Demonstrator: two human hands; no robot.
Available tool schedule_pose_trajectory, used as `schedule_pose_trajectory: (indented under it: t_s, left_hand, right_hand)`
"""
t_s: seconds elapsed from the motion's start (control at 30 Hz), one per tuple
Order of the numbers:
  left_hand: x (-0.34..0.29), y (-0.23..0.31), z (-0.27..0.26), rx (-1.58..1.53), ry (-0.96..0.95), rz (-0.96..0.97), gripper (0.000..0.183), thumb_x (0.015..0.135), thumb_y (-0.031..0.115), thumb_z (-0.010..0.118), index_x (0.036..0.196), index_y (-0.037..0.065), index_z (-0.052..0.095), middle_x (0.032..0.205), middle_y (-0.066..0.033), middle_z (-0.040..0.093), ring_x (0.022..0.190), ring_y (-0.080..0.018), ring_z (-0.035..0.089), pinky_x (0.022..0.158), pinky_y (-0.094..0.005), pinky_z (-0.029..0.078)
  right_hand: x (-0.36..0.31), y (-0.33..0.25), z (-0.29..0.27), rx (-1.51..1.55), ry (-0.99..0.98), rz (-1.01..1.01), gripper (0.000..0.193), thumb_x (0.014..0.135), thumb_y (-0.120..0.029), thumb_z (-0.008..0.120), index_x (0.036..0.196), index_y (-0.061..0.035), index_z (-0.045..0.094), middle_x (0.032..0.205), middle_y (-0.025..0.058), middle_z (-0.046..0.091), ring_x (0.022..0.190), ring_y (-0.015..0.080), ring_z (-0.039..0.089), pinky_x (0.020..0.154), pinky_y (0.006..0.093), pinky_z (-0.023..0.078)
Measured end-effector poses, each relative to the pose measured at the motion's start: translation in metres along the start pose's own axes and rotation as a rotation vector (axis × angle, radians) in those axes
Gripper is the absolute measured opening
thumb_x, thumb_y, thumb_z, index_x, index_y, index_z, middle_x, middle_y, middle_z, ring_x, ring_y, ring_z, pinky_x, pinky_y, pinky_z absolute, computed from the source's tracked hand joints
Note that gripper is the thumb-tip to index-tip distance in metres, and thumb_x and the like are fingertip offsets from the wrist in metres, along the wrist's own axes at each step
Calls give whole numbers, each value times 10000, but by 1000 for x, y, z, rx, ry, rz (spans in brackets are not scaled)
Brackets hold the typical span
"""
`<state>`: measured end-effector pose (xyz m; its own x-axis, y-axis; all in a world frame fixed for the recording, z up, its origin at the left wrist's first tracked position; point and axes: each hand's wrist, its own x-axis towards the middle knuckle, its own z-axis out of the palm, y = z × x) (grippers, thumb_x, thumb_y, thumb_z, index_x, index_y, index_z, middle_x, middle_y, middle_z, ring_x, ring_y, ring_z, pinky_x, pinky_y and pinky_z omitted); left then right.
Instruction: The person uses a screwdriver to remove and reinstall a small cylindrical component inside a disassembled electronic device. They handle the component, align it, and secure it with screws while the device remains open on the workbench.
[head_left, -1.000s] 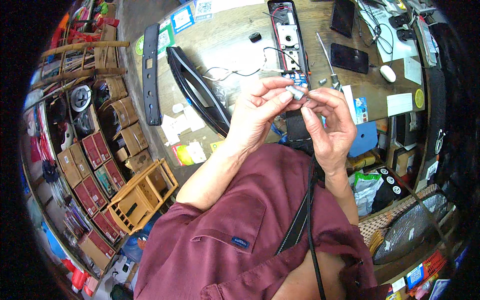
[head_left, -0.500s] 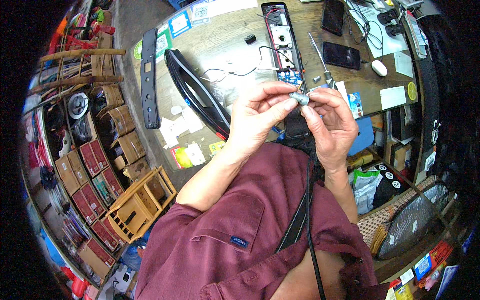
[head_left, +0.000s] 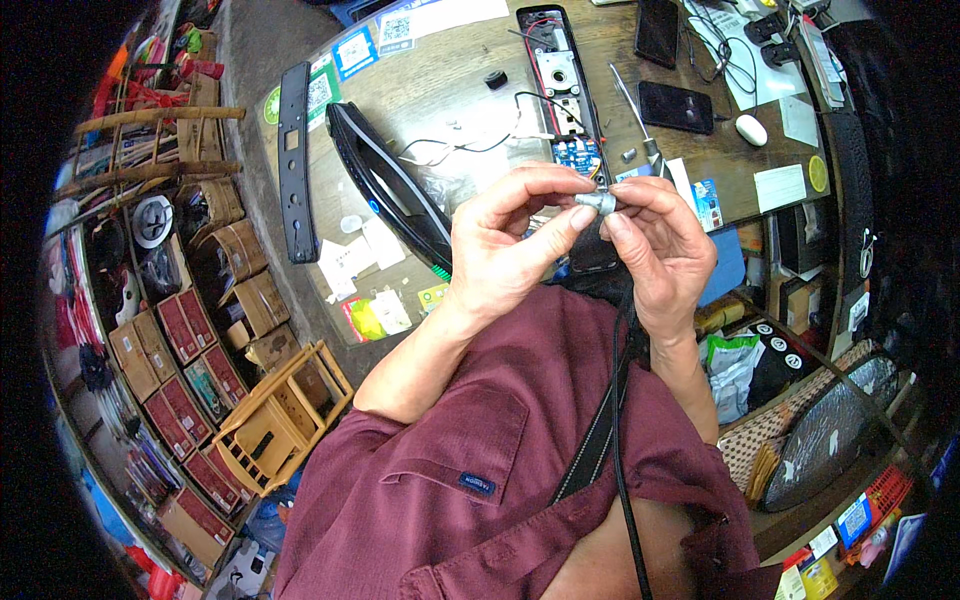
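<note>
A small silvery metal cylinder [head_left: 597,202] is held between both hands, just above the near end of a long black casing [head_left: 527,70]. My left hand [head_left: 505,235] pinches its left side between thumb and fingertips. My right hand [head_left: 662,238] grips its right end the same way. The fingertips hide part of it. Beyond the hands, the casing lies open, showing a blue circuit board [head_left: 577,157], wires and a metal plate with a round hole [head_left: 560,82]. A screwdriver [head_left: 633,105] and a small metal piece [head_left: 628,155] lie beside the casing.
A black curved handle-like shell [head_left: 385,180] and a flat black bar with holes [head_left: 294,165] lie on the table's left. Two phones [head_left: 675,107] and a white mouse [head_left: 750,130] are at right. A wooden chair [head_left: 285,420] and stacked boxes [head_left: 185,330] stand on the left.
The cylinder has turned slightly and sits more level between the fingers. A coloured patch at the near end of the curved shell went from red to green. The view shifted slightly.
</note>
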<state>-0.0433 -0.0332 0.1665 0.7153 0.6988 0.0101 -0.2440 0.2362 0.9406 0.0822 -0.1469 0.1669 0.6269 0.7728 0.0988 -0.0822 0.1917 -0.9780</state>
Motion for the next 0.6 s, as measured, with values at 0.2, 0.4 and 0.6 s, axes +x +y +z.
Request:
schedule_pose_trajectory:
  t_s: [0.2, 0.4, 0.6]
  left_hand:
    - [4, -3, -5, 124, -35, 153, 233, 851, -6, 758, 1080, -4, 714, 1073, -100, 696, 989, -169, 652, 886, -298, 515]
    - [1, 0, -5, 189, -18, 174, 184, 842, -5, 758, 1023, 3, 732, 990, -97, 723, 960, -178, 671, 873, -303, 518]
    - [-5, 3, -8, 134, -45, 39, 214, 875, -54, 732, 1082, -21, 687, 1094, -122, 695, 1037, -186, 664, 933, -327, 531]
  right_hand:
    - [-1, -1, 1, -26, -18, -14, 235, 895, 31, 713, 1125, 46, 665, 1153, 112, 619, 933, 117, 634, 831, 235, 531]
    - [-1, -3, 1, -76, -38, -31, 249, 888, 31, 718, 1132, 37, 672, 1145, 108, 617, 919, 110, 620, 808, 227, 523]
    - [1, -4, 3, -111, -65, -82, 267, 870, 23, 735, 1131, 33, 679, 1137, 101, 617, 886, 107, 600, 777, 222, 510]
